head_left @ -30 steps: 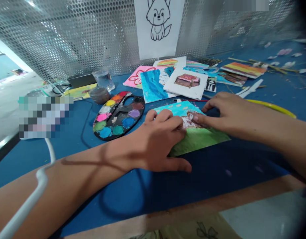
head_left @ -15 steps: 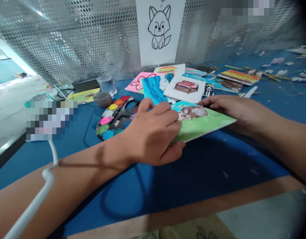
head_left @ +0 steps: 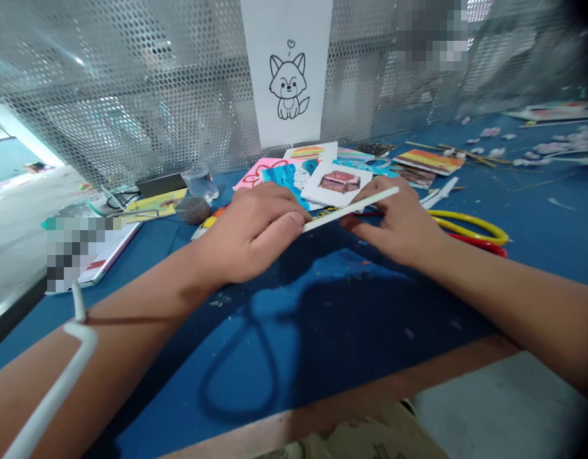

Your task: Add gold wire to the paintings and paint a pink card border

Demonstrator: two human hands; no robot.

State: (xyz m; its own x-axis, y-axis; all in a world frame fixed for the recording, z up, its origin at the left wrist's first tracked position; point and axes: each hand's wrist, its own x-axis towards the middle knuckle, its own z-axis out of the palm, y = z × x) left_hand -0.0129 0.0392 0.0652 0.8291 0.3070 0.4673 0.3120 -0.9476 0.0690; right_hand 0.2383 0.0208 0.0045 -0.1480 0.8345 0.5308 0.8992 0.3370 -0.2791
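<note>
My left hand point(head_left: 255, 229) grips the left end of a thin painted card point(head_left: 351, 209), thumb on its near edge. The card is seen almost edge-on, so its painted face is hidden. At the card's right part is my right hand point(head_left: 394, 220), fingers bent behind the edge and thumb below it; whether it grips the card is unclear. Behind the hands lie small paintings, among them one of a reddish-brown chest point(head_left: 340, 181) and a blue one point(head_left: 280, 176). The paint palette point(head_left: 208, 222) is mostly hidden behind my left hand.
A clear cup point(head_left: 202, 183) and a dark cup point(head_left: 192, 209) stand at the left. A fox drawing point(head_left: 288, 83) hangs on the metal mesh. Yellow and red loops point(head_left: 480, 229) lie right of my right hand. A white cable point(head_left: 78, 344) crosses my left forearm.
The card has tilted from showing its green painted face to nearly edge-on. My right hand has moved left toward my left hand. The view has shifted, and the yellow and red loops now show.
</note>
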